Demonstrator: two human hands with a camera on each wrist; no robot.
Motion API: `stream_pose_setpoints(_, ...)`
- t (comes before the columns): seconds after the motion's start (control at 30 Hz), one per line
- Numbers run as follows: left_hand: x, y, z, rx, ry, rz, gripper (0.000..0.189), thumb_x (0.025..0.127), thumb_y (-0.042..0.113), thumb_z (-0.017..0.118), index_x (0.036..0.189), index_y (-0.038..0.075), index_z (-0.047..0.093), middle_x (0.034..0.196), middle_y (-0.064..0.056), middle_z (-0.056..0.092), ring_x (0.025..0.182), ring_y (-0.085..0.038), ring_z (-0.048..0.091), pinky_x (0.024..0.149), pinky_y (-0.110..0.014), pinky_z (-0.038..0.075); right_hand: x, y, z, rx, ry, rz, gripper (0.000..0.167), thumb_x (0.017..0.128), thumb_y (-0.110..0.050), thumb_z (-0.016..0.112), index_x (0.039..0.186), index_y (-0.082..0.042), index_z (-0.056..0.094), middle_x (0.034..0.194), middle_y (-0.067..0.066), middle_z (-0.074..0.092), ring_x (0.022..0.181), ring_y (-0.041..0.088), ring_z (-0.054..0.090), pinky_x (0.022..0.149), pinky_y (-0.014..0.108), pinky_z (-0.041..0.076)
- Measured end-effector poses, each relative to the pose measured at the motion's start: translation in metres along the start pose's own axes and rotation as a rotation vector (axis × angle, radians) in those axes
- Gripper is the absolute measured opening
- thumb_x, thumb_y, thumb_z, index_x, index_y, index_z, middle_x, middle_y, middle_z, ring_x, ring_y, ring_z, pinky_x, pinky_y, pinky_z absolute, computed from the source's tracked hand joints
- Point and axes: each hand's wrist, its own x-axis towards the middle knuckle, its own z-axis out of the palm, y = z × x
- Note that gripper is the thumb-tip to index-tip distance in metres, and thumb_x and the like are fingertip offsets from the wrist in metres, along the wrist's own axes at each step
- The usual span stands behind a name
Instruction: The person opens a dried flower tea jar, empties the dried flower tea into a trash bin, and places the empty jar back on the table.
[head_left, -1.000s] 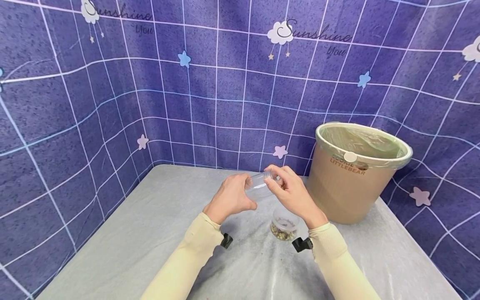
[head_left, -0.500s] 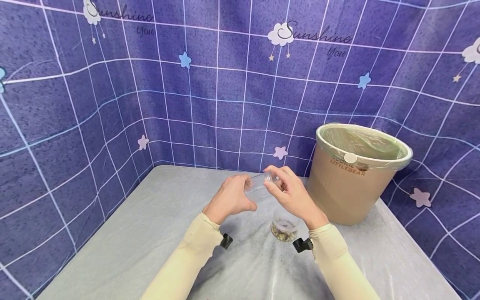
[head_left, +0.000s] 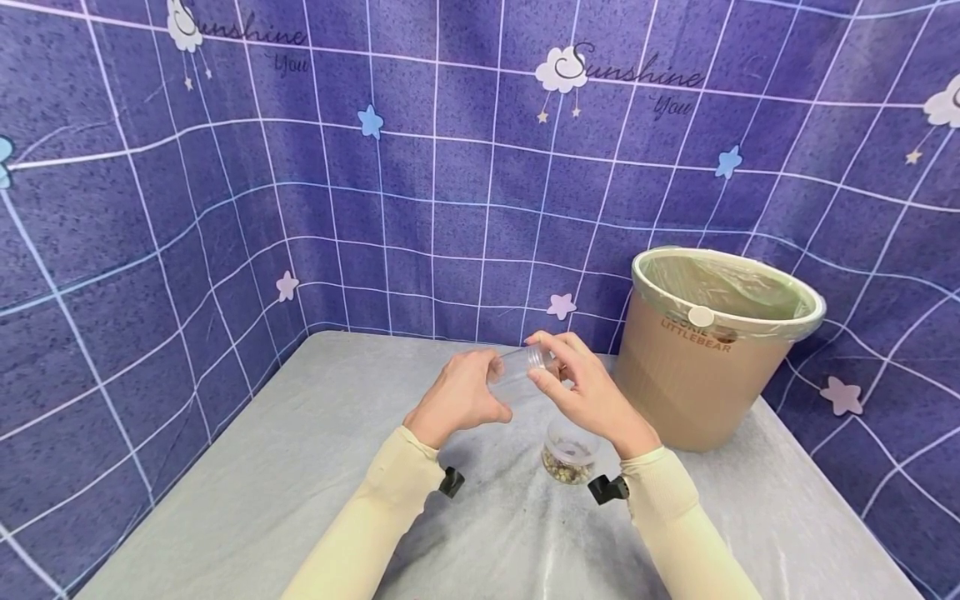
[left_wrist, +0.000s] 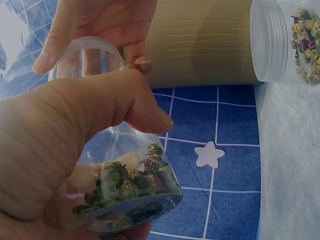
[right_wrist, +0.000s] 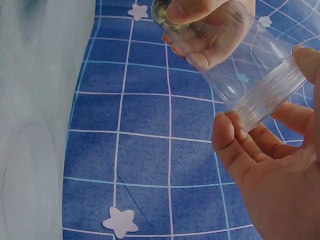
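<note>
Purple-blue curtain [head_left: 405, 208] with a white grid surrounds a grey table [head_left: 315, 433]. Head view: a tan bin [head_left: 675, 392] with a bag liner stands by the table's right edge, toward the far corner. Over the middle of the table, a clear jar [head_left: 517, 367] lies tilted in the air, the left hand [head_left: 459, 392] gripping its base end, the right hand [head_left: 581, 383] its mouth end. Below, near the right wrist, a container [head_left: 567, 458] of dried buds rests on the table.

Left wrist view: the left hand is wrapped around the jar, its thumb [left_wrist: 150, 112] across the front. Dried flower buds [left_wrist: 122, 182], yellowish-green with some red, gather at the base.

Right wrist view: the right hand's curled fingertips [right_wrist: 223, 129] pinch the ribbed rim [right_wrist: 265, 95]; whether a cap sits there, I cannot tell. The step in hand looks like working at this rim; the next move likely calls for a steady left grip and a careful right one.
</note>
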Motion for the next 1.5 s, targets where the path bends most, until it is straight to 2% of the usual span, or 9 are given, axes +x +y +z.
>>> stream_pose_setpoints(0.13, 0.0, -0.0004, 0.0002, -0.003, 0.007, 0.005, 0.047, 0.063, 0.022, 0.09, 0.102, 0.014, 0.065, 0.101, -0.005, 0.068, 0.084, -0.018, 0.059, 0.075, -0.036, 0.052, -0.0003, -0.0004, -0.0007, 0.007, -0.004, -0.003, 0.042, 0.1, -0.024, 0.068, 0.141, -0.023, 0.059, 0.113, 0.001, 0.057, 0.082, 0.014, 0.058, 0.066, 0.028, 0.049)
stream_pose_setpoints(0.23, 0.0002, -0.001, 0.0008, -0.002, 0.012, 0.006, 0.047, 0.063, 0.022, 0.09, 0.102, 0.014, 0.065, 0.099, -0.002, 0.067, 0.084, -0.018, 0.059, 0.076, -0.036, 0.052, -0.0004, -0.0004, -0.0009, 0.017, -0.004, -0.016, 0.042, 0.099, -0.022, 0.069, 0.141, -0.023, 0.059, 0.116, 0.001, 0.058, 0.087, 0.014, 0.058, 0.072, 0.028, 0.053)
stream_pose_setpoints(0.37, 0.0006, -0.0014, 0.001, -0.001, 0.017, 0.012, 0.047, 0.062, 0.022, 0.09, 0.101, 0.014, 0.065, 0.099, -0.003, 0.067, 0.085, -0.018, 0.059, 0.077, -0.036, 0.052, -0.0001, 0.0005, -0.0012, 0.032, -0.003, -0.049, 0.044, 0.099, -0.018, 0.069, 0.141, -0.02, 0.059, 0.121, 0.003, 0.059, 0.092, 0.013, 0.059, 0.081, 0.032, 0.057)
stream_pose_setpoints(0.53, 0.0007, -0.0011, 0.0002, 0.003, 0.018, 0.021, 0.046, 0.062, 0.022, 0.09, 0.1, 0.014, 0.064, 0.099, -0.003, 0.067, 0.085, -0.018, 0.06, 0.078, -0.036, 0.052, -0.0002, 0.0011, -0.0019, 0.041, -0.015, -0.065, 0.046, 0.099, -0.015, 0.069, 0.143, -0.018, 0.057, 0.125, 0.005, 0.059, 0.096, 0.014, 0.061, 0.085, 0.038, 0.058)
stream_pose_setpoints(0.67, 0.0004, -0.0014, 0.0002, 0.001, 0.019, 0.024, 0.046, 0.062, 0.02, 0.09, 0.1, 0.013, 0.064, 0.099, -0.004, 0.068, 0.085, -0.018, 0.06, 0.078, -0.036, 0.052, -0.0004, 0.0026, -0.0015, 0.049, -0.019, -0.087, 0.047, 0.098, -0.011, 0.069, 0.143, -0.014, 0.057, 0.127, 0.006, 0.059, 0.096, 0.015, 0.062, 0.086, 0.041, 0.058)
stream_pose_setpoints(0.9, 0.0006, -0.0021, 0.0002, -0.002, 0.016, 0.025, 0.046, 0.062, 0.02, 0.09, 0.099, 0.014, 0.064, 0.101, -0.005, 0.069, 0.085, -0.018, 0.06, 0.077, -0.036, 0.052, -0.0004, 0.0015, -0.0034, 0.045, -0.028, -0.117, 0.05, 0.096, -0.011, 0.072, 0.143, -0.013, 0.057, 0.131, 0.007, 0.058, 0.097, 0.014, 0.062, 0.085, 0.038, 0.057)
stream_pose_setpoints(1.03, 0.0008, -0.0029, 0.0003, 0.003, 0.016, 0.032, 0.044, 0.063, 0.021, 0.09, 0.098, 0.015, 0.063, 0.097, -0.002, 0.067, 0.083, -0.017, 0.059, 0.076, -0.036, 0.052, 0.0, 0.0008, -0.0047, 0.049, -0.043, -0.122, 0.052, 0.094, -0.011, 0.074, 0.143, -0.01, 0.056, 0.132, 0.008, 0.057, 0.1, 0.015, 0.061, 0.085, 0.039, 0.057)
stream_pose_setpoints(1.2, 0.0008, -0.0038, -0.0001, -0.008, 0.008, 0.031, 0.044, 0.063, 0.021, 0.09, 0.097, 0.016, 0.063, 0.097, -0.003, 0.068, 0.081, -0.017, 0.059, 0.074, -0.036, 0.052, 0.0003, 0.0016, -0.0045, 0.072, -0.059, -0.129, 0.052, 0.094, -0.009, 0.074, 0.143, -0.008, 0.056, 0.136, 0.007, 0.056, 0.108, 0.016, 0.06, 0.089, 0.041, 0.057)
stream_pose_setpoints(1.5, 0.0007, -0.0028, -0.0011, -0.011, 0.005, 0.032, 0.043, 0.063, 0.019, 0.089, 0.097, 0.015, 0.062, 0.094, 0.001, 0.064, 0.081, -0.017, 0.059, 0.075, -0.035, 0.052, -0.0005, -0.0003, -0.0056, 0.094, -0.064, -0.138, 0.054, 0.093, -0.004, 0.074, 0.142, -0.016, 0.056, 0.138, 0.003, 0.055, 0.121, 0.018, 0.056, 0.096, 0.042, 0.054)
